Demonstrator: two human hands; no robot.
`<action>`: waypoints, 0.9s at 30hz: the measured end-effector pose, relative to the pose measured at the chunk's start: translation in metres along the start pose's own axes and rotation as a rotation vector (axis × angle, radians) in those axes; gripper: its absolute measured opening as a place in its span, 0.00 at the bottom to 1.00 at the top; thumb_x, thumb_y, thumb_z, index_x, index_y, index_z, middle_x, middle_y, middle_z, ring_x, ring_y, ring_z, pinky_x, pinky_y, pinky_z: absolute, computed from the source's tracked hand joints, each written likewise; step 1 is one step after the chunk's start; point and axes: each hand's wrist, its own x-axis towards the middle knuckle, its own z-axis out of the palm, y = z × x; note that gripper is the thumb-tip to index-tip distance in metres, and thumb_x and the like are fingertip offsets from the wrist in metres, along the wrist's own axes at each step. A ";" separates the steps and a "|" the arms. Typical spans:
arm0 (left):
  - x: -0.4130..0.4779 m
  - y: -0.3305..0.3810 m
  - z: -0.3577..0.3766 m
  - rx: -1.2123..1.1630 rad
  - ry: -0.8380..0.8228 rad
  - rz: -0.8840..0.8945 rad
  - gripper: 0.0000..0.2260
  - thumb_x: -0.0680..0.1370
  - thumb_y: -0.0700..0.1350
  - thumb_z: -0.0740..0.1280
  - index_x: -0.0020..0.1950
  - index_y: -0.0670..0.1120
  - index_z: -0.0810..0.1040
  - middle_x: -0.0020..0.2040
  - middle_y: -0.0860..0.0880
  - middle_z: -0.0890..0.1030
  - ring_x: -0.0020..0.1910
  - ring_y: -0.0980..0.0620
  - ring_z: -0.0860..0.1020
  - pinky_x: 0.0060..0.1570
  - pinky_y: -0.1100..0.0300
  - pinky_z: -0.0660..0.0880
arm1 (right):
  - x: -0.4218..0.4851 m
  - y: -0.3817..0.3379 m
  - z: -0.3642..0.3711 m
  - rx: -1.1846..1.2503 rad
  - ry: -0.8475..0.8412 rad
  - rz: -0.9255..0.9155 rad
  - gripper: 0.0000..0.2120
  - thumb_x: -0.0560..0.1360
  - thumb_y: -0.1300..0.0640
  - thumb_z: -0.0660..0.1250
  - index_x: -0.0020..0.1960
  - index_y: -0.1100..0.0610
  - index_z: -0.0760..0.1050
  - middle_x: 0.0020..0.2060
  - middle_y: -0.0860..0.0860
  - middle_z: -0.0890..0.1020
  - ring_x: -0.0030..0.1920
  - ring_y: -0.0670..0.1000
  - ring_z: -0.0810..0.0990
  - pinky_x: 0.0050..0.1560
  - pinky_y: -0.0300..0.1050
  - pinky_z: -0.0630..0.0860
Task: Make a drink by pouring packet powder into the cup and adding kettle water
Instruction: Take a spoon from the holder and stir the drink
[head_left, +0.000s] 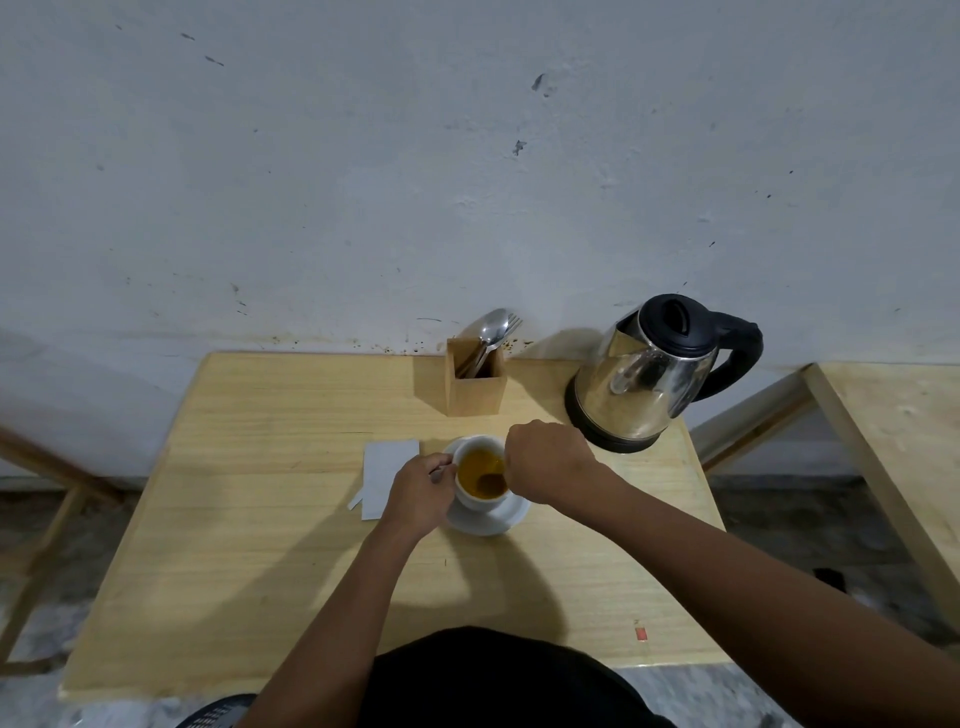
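A white cup (470, 498) stands on a white saucer (493, 522) in the middle of the wooden table (260, 519). It holds amber liquid (475, 465) with the dark bowl of a spoon (491, 482) dipped in it. My right hand (548, 462) is closed in a fist just right of the cup's rim, gripping the spoon's handle, which is mostly hidden. My left hand (421, 491) pinches the cup's handle on its left side. The grey-white packet (387, 475) lies flat left of the cup, with a torn strip beside it. The steel kettle (649, 374) sits on its base at the back right.
A wooden cutlery box (475, 384) with a spoon and fork stands behind the cup, against the wall. A second wooden table (893, 441) is off to the right, and a wooden frame (47, 493) to the left. A small red scrap (640, 633) lies near the front edge.
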 end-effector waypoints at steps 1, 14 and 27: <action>0.000 0.000 0.000 0.001 -0.002 0.000 0.13 0.80 0.44 0.60 0.62 0.45 0.78 0.56 0.45 0.80 0.52 0.50 0.75 0.49 0.61 0.68 | -0.002 -0.002 0.003 0.028 0.003 0.004 0.10 0.78 0.53 0.63 0.54 0.58 0.74 0.40 0.51 0.74 0.39 0.52 0.74 0.38 0.45 0.69; 0.003 -0.002 -0.001 0.003 -0.010 0.018 0.13 0.79 0.44 0.62 0.62 0.43 0.77 0.60 0.44 0.79 0.59 0.47 0.76 0.52 0.61 0.68 | -0.050 0.021 0.062 0.453 0.361 0.109 0.12 0.80 0.47 0.59 0.57 0.46 0.79 0.50 0.45 0.84 0.49 0.49 0.81 0.41 0.43 0.73; 0.005 -0.006 -0.001 0.030 -0.025 0.047 0.13 0.80 0.45 0.61 0.61 0.44 0.78 0.59 0.44 0.80 0.56 0.49 0.76 0.51 0.61 0.68 | -0.070 0.021 0.113 0.552 0.692 0.140 0.09 0.75 0.55 0.69 0.55 0.50 0.81 0.41 0.43 0.85 0.37 0.44 0.82 0.32 0.33 0.70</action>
